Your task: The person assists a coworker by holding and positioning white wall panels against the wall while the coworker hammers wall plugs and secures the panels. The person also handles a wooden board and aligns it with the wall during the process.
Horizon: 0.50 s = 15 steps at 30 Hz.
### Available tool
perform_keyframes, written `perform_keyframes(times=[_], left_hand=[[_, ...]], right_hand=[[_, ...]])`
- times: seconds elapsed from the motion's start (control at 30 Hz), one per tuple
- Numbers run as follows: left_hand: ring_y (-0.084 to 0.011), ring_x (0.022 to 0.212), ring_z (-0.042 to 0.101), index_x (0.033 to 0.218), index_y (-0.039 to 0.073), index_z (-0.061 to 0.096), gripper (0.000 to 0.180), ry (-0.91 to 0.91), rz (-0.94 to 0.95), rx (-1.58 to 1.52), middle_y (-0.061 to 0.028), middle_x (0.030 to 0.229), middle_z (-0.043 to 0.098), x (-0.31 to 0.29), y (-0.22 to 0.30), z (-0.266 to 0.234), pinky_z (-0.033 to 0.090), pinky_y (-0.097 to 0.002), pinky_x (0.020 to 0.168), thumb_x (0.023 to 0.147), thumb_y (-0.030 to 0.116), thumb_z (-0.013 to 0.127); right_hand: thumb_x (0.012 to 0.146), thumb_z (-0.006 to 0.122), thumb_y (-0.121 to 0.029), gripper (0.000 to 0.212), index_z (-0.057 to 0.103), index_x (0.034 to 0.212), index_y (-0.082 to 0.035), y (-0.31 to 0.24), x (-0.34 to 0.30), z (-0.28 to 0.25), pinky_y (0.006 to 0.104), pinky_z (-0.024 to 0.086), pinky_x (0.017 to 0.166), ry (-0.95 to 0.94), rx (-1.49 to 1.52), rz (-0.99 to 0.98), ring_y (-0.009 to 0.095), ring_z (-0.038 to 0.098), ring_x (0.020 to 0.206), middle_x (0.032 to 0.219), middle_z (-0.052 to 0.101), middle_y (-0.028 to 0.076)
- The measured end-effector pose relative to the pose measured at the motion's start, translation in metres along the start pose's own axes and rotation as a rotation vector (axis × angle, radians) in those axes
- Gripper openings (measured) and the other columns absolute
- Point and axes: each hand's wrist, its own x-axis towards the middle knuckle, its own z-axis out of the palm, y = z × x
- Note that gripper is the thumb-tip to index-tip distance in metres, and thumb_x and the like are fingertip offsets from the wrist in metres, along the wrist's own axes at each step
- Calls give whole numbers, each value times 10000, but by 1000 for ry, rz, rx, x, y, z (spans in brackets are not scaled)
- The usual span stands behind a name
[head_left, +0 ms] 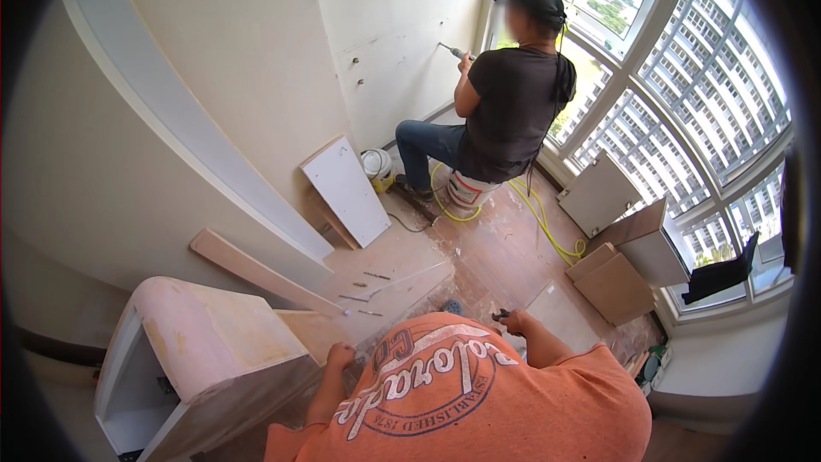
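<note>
An orange printed T-shirt [479, 402] fills the foreground; the left hand [340, 354] rests on a pale wooden cabinet [214, 351], its grip unclear, and the right hand [516, 322] clasps a small dark tool [501, 316].

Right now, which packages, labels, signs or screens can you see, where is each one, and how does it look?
Bucket: under the seated person by the window, round, white with a red label band.
Small bucket: on the floor at the wall, beside the white panel, round, white and yellow.
Shirt print: on the orange shirt at the lower edge, round white emblem.
No signs or screens.
</note>
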Motion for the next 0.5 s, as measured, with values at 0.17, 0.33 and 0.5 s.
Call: perform_keyframes(times=[0.17,0.33,0.5], left_hand=[[-314,711,615,733,5,651,251,37,70,-5,-201,761,619,-4,7,-6,477,-376,679,681,238,575],[-302,714,618,733,22,659,234,58,85,-9,-188,760,626,-6,8,-8,477,-369,685,684,236,579],[-293,721,621,746,30,664,234,37,45,-18,-180,758,631,-6,0,-7,478,-364,691,679,239,583]], right_hand=[[772,498,-202,255,599,1001,-152,-5,3,-9,341,463,504,96,22,-37,228,604,580,624,595,90],[772,497,-189,256,594,997,-117,-7,7,-14,327,446,452,80,258,30,212,592,527,579,574,95],[785,497,-197,244,594,991,-109,-12,10,-20,327,438,443,-25,377,141,202,585,517,580,570,99]])
